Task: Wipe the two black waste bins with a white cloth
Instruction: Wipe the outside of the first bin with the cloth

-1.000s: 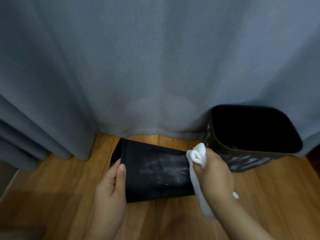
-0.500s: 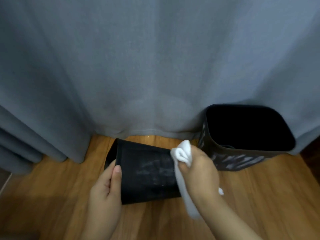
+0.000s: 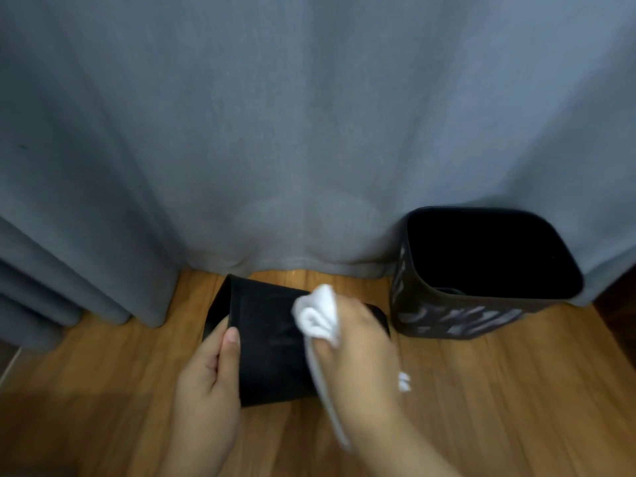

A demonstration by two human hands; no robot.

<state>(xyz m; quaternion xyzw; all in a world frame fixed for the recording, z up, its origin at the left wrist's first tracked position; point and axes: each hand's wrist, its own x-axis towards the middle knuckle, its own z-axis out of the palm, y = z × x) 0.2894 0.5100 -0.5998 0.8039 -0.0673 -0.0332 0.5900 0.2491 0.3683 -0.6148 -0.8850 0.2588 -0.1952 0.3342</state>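
Note:
One black waste bin [image 3: 268, 339] lies on its side on the wooden floor, mouth toward the left. My left hand [image 3: 210, 376] grips its rim end, thumb on the upper face. My right hand [image 3: 358, 356] holds a bunched white cloth [image 3: 318, 313] and presses it on the bin's upper side near the middle. A tail of cloth hangs down below my right hand. The second black bin [image 3: 447, 318] stands upright to the right, open top showing, with pale streaks on its front wall.
A grey curtain [image 3: 309, 132] hangs right behind both bins and reaches the wooden floor [image 3: 516, 407]. Thick curtain folds bunch at the far left. A dark edge shows at the far right.
My right hand has slid the cloth leftward across the lying bin's side, from its right end to the middle. The pale smear on that face is now mostly gone. My left hand keeps its grip.

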